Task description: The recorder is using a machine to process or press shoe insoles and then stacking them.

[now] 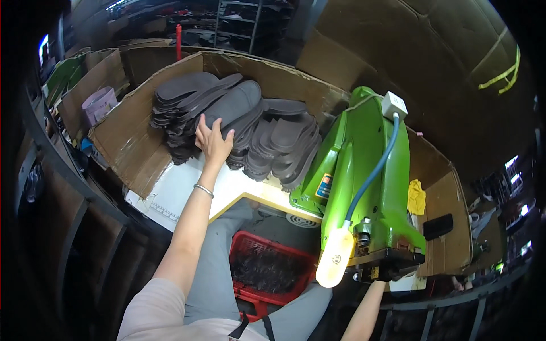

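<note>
Stacked grey shoe soles lean in several piles on the white-topped table, inside a cardboard surround. My left hand is at the front of the middle pile, fingers spread, fingertips at the edge of the soles; no sole is lifted in it. To the right stands a big green machine with a black head at its front end. My right forearm reaches up under that head, which hides my right hand and anything it may hold.
A lit yellow-white lamp on a blue flexible stem hangs beside the machine head. Between my legs sits a red basket holding dark scraps. Cardboard walls bound the table. A yellow cloth and a black flat object lie right of the machine.
</note>
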Available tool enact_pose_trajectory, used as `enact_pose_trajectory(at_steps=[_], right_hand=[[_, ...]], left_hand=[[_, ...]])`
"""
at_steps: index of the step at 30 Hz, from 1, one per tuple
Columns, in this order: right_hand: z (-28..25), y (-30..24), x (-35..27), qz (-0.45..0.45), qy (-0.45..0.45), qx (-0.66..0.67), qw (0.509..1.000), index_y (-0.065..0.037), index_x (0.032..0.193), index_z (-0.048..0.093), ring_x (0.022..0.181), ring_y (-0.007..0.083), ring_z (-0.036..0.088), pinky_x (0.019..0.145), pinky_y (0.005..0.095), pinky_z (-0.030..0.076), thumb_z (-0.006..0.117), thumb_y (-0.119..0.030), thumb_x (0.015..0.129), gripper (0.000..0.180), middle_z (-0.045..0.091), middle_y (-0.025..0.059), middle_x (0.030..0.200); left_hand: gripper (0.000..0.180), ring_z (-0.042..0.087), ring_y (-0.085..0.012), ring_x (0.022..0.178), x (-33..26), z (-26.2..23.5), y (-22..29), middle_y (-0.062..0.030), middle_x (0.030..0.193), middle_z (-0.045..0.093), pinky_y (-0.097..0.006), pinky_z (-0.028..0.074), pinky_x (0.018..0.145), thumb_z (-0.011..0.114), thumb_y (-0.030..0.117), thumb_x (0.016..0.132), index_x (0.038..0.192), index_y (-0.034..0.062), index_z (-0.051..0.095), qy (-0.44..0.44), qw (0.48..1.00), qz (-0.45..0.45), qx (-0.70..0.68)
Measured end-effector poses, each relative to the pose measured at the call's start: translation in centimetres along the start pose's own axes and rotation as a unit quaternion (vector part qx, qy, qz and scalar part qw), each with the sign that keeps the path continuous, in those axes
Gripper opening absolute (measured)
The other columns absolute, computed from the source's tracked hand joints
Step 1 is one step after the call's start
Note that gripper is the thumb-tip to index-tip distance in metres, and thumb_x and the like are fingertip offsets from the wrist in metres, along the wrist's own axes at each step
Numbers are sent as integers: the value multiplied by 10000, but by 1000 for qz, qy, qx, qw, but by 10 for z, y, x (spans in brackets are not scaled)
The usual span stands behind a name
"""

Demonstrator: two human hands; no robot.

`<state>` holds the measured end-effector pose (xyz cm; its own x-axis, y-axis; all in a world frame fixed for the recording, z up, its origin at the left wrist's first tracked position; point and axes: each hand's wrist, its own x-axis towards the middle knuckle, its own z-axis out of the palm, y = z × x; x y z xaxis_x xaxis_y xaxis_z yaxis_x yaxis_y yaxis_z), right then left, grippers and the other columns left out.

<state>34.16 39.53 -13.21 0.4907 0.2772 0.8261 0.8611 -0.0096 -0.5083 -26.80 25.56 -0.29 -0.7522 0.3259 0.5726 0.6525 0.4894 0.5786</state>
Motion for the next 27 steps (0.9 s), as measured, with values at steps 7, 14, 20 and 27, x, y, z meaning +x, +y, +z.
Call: enact_pose_trajectory(at_steps=[7,14,20,27], right_hand=[[-136,-44,-39,65,-233,147,959,39,1248,494,1195,337,439,923,381,433,640,23,784,488,397,207,1331],[-206,-60,-121,96,-392,175,898,-63,1083,563,1095,221,492,803,318,416,618,73,737,376,478,82,1234],[-227,-79,-164,164,-459,241,839,-20,995,592,1067,247,517,818,321,449,617,70,724,287,499,133,1185],[-257,-95,-172,374,-514,268,724,-3,1001,599,815,164,605,732,247,494,580,84,799,221,604,75,965]], left_hand=[[605,478,-349,1077,13,-26,-43,-162,1171,503,-421,417,948,857,142,628,1172,54,606,43,995,31,-86],[373,529,-280,871,-1,-43,-62,-137,970,553,-380,459,803,781,183,739,1016,28,585,91,973,24,-209],[531,607,-211,835,20,-11,-57,-122,952,616,-312,491,791,763,176,783,1176,-4,454,14,956,-173,-235],[508,550,-177,1029,-46,-132,-3,-100,1135,545,-306,444,923,640,-11,826,1287,2,426,208,788,-15,-579]])
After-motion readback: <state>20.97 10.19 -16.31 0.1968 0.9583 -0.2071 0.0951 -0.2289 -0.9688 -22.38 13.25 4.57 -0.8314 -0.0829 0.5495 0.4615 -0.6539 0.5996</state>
